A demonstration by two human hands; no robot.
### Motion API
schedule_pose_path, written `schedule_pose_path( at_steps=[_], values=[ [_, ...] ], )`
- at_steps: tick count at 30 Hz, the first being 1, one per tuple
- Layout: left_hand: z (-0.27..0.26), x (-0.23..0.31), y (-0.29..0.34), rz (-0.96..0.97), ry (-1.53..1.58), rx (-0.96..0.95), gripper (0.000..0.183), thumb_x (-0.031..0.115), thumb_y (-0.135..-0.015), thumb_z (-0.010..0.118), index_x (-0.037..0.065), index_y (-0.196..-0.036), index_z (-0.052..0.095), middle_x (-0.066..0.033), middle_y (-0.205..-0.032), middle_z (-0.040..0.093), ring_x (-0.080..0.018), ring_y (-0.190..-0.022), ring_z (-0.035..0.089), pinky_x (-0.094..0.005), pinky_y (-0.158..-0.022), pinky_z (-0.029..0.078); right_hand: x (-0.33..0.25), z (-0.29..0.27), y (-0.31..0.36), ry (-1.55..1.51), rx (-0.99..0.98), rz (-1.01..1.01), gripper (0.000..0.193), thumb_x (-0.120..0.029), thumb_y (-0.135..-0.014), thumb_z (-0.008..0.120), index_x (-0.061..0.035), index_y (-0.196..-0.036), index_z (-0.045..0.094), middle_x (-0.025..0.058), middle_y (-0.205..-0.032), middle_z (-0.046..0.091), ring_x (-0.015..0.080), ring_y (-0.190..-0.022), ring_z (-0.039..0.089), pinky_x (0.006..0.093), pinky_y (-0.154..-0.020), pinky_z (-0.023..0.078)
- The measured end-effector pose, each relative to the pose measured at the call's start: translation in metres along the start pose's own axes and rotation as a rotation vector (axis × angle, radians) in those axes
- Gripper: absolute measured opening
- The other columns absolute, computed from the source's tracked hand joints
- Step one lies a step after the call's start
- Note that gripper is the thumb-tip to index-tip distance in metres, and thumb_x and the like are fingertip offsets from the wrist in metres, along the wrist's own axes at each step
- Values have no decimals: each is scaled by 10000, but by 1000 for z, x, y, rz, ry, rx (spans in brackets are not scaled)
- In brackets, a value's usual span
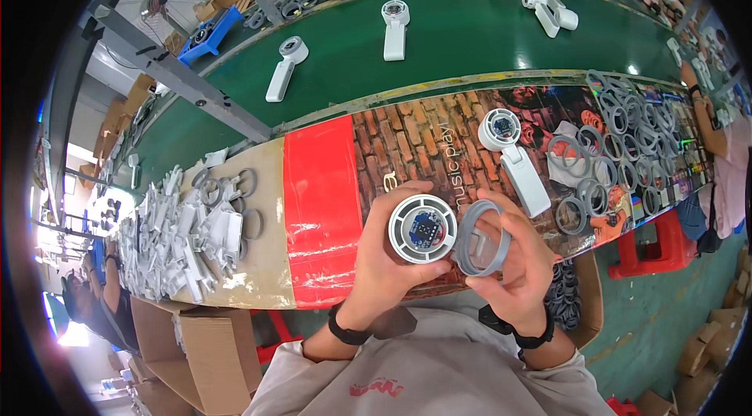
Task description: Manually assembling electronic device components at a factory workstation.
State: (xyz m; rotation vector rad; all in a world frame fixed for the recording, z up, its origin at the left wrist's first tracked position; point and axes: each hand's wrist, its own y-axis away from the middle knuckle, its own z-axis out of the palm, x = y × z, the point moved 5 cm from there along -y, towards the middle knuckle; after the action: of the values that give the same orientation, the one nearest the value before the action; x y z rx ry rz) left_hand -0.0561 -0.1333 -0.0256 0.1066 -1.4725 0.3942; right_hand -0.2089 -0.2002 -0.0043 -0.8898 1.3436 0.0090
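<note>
My left hand is closed round a white handheld fan, its round head turned up toward me. Inside the open head a blue circuit board and a bit of red wire show; the handle is hidden. Just to the right, my right hand grips a grey ring between thumb and fingers. The ring is tilted, its left edge close against the fan's rim; I cannot tell whether they touch. Beyond my right hand lies another white fan, its head open and its circuit board showing.
Many grey rings are spread at the table's right. A heap of white plastic parts covers its left. Behind runs a green conveyor belt carrying several white fans. A cardboard box and a red stool stand below; other people work nearby.
</note>
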Motion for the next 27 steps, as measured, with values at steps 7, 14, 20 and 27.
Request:
schedule_pose_path(
  at_steps=[7, 14, 20, 27],
  values=[
    [2, -2, -1, -6, -67, 4, 797, 49, -565, 835, 24, -1237, 406, -128, -1264, 450, -211, -1134, 502, -329, -969, 400, 4, -2, -1, -20, 7, -12, 642, -74, -628, 791, 7, -1202, 516, 267, -1264, 503, 366, -1134, 549, 389, -917, 457],
    [31, 43, 5, 286, -971, 131, 707, 108, -559, 801, 3, -1170, 460, -184, -1124, 484, -359, -929, 572, -389, -696, 522, -23, 17, -16, 432, -297, 31, 550, -56, -662, 740, -87, -1178, 553, 182, -1220, 522, 298, -844, 620, 335, -685, 511],
    [26, 43, -1, 431, -1133, 38, 661, 163, -555, 781, 8, -1127, 488, -169, -1070, 514, -335, -828, 610, -348, -562, 523, -24, 13, -21, 404, -350, 56, 568, -93, -658, 749, -72, -1187, 539, 175, -1247, 497, 315, -860, 606, 362, -729, 497],
    [38, 65, -1, 630, -1057, -140, 594, 179, -534, 783, 20, -1056, 547, -136, -1094, 532, -337, -1086, 477, -498, -855, 368, -1, 19, -50, -246, -363, 146, 440, -169, -820, 534, 26, -1212, 499, 174, -1075, 611, 283, -945, 619, 353, -815, 463]
  ],
)
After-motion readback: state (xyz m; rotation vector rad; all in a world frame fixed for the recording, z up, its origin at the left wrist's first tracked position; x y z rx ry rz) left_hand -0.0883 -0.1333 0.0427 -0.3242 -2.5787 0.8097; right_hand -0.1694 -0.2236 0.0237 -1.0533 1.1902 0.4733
